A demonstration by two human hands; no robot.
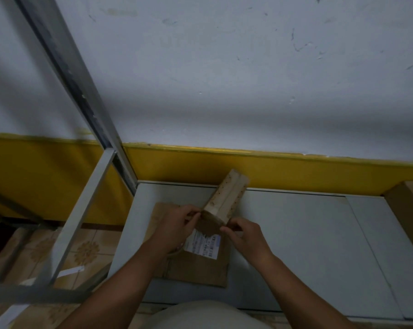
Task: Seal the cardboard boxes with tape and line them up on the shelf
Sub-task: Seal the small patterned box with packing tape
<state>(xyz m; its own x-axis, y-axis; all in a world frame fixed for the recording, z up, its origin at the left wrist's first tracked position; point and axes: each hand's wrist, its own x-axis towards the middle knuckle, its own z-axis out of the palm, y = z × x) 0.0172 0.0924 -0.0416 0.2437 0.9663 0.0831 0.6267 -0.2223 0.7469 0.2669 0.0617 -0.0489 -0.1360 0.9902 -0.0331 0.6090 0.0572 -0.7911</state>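
Note:
A narrow, light cardboard box [226, 198] with small holes along its sides and a pale strip down its middle is tilted up over the grey shelf [295, 233]. Its far end points at the yellow wall band. My left hand [177, 224] pinches the left corner of its near end. My right hand [243, 233] pinches the right corner of that end, where a brown flap or tape piece [210, 226] hangs. Below it, a flat brown cardboard box [200, 267] with a white shipping label [205, 245] lies on the shelf. A pale, ring-like object [177, 249] shows under my left wrist; what it is cannot be told.
A metal shelf upright [77, 81] and a crossbar [82, 217] run along the left. Another cardboard box [409, 198] stands at the shelf's far right edge. The patterned tile floor [86, 250] shows at the left below the frame. The wall is close behind the shelf.

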